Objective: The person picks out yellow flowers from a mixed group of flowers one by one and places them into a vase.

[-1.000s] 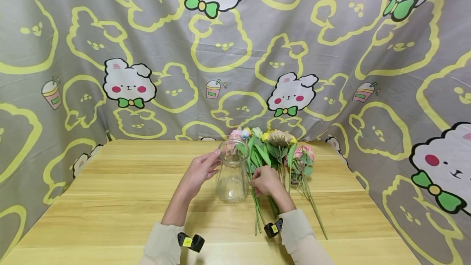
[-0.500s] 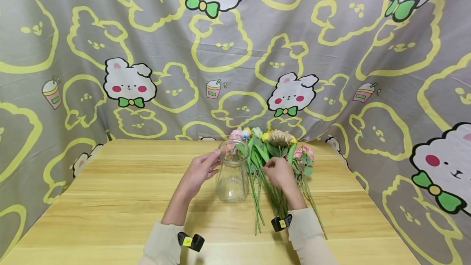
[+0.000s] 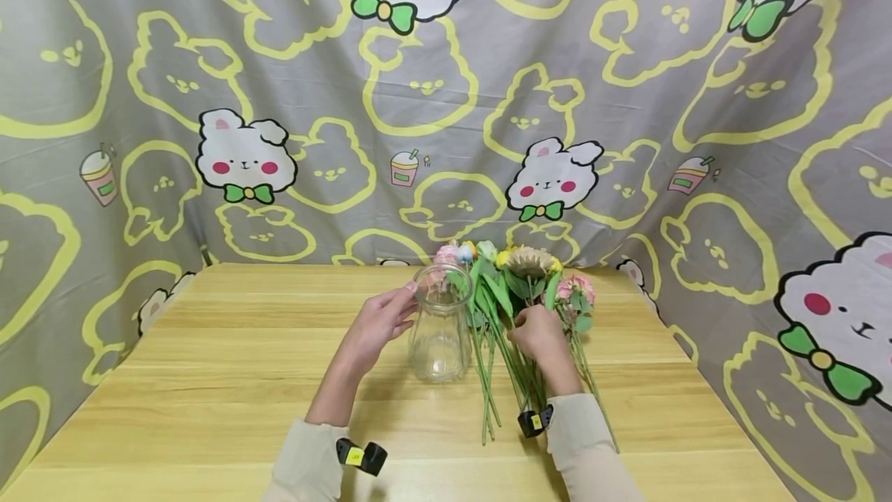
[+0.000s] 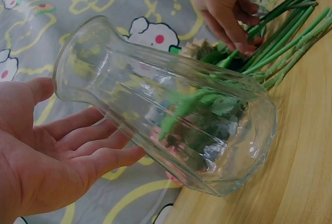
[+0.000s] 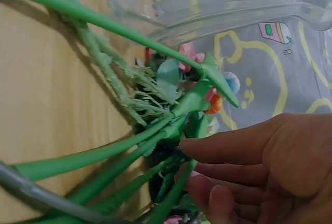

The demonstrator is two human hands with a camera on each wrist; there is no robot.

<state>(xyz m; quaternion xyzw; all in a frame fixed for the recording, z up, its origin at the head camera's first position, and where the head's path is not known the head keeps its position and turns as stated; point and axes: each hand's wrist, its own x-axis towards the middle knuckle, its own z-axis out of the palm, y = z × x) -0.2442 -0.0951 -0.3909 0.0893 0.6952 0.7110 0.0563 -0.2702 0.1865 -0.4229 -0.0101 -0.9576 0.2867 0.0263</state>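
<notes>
A clear glass vase (image 3: 439, 339) stands on the table; in the left wrist view the vase (image 4: 171, 105) shows its flared neck and ribbed sides. My left hand (image 3: 376, 328) rests at the vase's left side, fingers mostly straight and fingertips at the glass near the rim. My right hand (image 3: 542, 335) is among the artificial flowers lying right of the vase. In the right wrist view, its thumb and bent fingers (image 5: 223, 151) close around a green flower stem (image 5: 174, 195), just below the leaves. A beige sunflower-like bloom (image 3: 528, 262) lies beyond that hand.
Pink roses (image 3: 580, 289) lie at the far right of the flowers, stems toward the front. Loose green stems (image 3: 488, 401) lie beside the vase. The wooden table (image 3: 244, 362) ends at a patterned grey curtain (image 3: 313, 84) behind.
My right hand has moved right, from the tulip-like stems beside the vase to those below the beige bloom. The left hand and vase have stayed in place.
</notes>
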